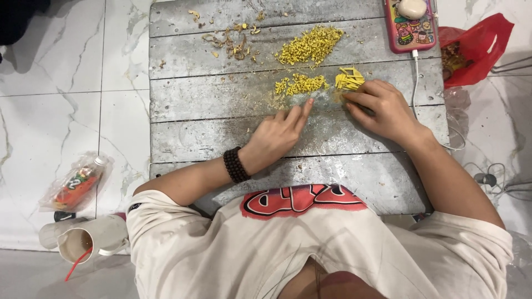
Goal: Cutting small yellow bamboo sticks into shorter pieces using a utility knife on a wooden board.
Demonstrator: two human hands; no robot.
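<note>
My left hand (280, 133) lies flat on a grey plank board (183, 105), its fingertips stretched toward a small heap of chopped yellow bits (301, 84). A dark bead bracelet (236, 165) circles that wrist. My right hand (378, 108) curls over the board's right part, fingers pressing beside a bundle of thin yellow strips (349, 79); whether it grips anything is hidden. A bigger yellow pile (310, 46) lies farther back, and dry brownish scraps (233, 44) sit to its left.
A phone in a pink case (410, 25) rests at the board's far right with a white cable (415, 77). A red plastic bag (471, 50) lies right of the board. On the marble floor at left are a snack packet (75, 185) and a cup with a red straw (83, 243).
</note>
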